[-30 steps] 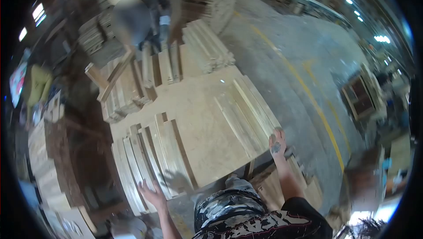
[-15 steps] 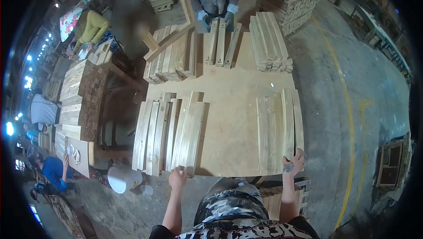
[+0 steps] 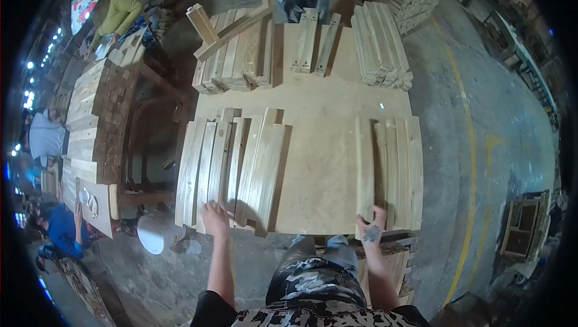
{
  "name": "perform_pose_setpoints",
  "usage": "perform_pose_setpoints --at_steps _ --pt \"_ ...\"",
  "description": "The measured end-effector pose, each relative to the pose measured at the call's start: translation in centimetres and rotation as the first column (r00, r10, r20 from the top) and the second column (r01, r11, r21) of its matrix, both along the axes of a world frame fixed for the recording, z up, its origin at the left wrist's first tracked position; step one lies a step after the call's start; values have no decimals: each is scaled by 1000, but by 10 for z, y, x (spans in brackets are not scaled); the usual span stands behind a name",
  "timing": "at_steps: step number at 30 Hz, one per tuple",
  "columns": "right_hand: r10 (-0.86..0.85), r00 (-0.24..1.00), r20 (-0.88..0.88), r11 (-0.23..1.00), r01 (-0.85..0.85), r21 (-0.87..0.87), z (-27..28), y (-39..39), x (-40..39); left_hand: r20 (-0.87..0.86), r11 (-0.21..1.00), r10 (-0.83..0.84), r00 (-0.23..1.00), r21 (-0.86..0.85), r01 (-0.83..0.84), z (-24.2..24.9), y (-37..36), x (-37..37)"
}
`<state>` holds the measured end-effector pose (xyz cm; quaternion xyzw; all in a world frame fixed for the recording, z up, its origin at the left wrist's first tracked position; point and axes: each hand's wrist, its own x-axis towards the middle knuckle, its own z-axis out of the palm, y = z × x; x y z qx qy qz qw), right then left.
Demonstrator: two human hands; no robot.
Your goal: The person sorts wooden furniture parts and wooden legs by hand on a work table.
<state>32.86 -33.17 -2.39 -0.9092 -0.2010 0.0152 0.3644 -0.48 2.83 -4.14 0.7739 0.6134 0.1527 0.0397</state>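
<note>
My right hand (image 3: 371,228) grips the near end of a wooden slat (image 3: 365,161), thumb and fingers on either side of it. This slat stands slightly apart on the left of a row of wooden slats (image 3: 400,164) at the table's right side. Over the near ends of the left group of slats (image 3: 259,170), my left hand (image 3: 217,218) rests with its fingers partly spread, touching the wood. Those slats lie side by side, with uneven ends and narrow gaps. Both groups lie on a light brown tabletop (image 3: 319,164).
Across the table, a co-worker's gloved hands (image 3: 308,8) hold slats with dark holes (image 3: 306,44). Slat stacks stand at the far left (image 3: 235,56) and far right (image 3: 382,47); a joined wooden frame piece (image 3: 235,31) tops the left one. A white bucket (image 3: 152,233) stands on the floor.
My right hand has moved left, and a slat now stands at the left of the right row. My left hand has shifted left and forward. The co-worker has brought two holed slats together.
</note>
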Motion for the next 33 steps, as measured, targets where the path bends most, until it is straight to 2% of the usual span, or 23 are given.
perform_pose_setpoints --at_steps 2,4,7,10,13,17,20,26,29,30,31,33 --pt "60 997 -38 998 -61 -28 -21 16 -6 -110 999 -16 994 29 19 -7 21 -12" --pt "54 988 -144 992 -69 -101 -36 28 -22 -149 999 16 989 -39 -23 -3 22 -11" --pt "87 984 -156 948 -130 -291 -62 30 -29 -168 996 10 986 -80 -24 -7 24 5" --pt "65 977 -204 973 -107 -202 -70 24 -32 -184 999 5 983 -50 -14 -16 25 2" --pt "108 965 -241 953 -169 -252 -68 11 -30 -177 983 -83 981 -175 52 -13 29 -2" --pt "124 953 -277 946 -198 -257 -71 3 -29 -285 986 -165 944 -54 156 -2 14 10" --pt "117 950 -290 936 -203 -287 -71 9 -29 -283 985 -155 946 24 169 -8 -6 16" --pt "60 952 -301 920 -170 -354 -75 33 -31 -165 988 -151 975 -62 143 1 -31 22" --pt "29 946 -322 904 -162 -395 -87 39 -24 -19 981 -155 988 -123 151 5 -32 4" --pt "65 969 -239 914 -153 -375 -107 31 -21 88 979 -104 991 -168 118 16 -31 1" --pt "37 870 -492 961 -166 -221 -89 33 -17 125 969 -85 989 -221 111 10 -28 -10" --pt "86 492 -866 996 -55 67 -51 33 -2 207 941 -42 978 -322 108 3 -16 -29"
